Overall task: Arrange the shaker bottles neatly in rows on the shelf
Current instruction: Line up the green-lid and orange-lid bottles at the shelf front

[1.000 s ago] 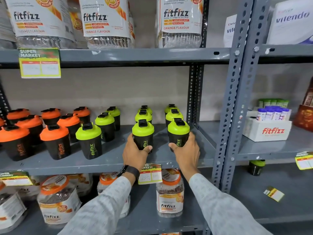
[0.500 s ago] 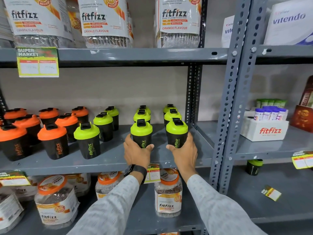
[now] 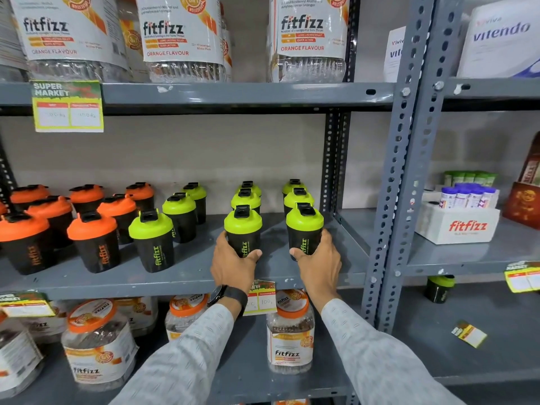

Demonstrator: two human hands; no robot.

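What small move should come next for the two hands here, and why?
Probably release both front green shakers: the left hand grips one and the right hand the other, both upright on the shelf and lined up with the green bottles behind. Then reach for the looser green-lidded shaker further left, whose column runs at a slant.

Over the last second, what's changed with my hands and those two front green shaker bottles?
Very little. The left hand and right hand keep their grip on the two front green-lidded shakers, the left one and the right one; both bottles stand upright on the shelf in about the same spots, with no clear slide. The other green and orange shaker rows have not moved.
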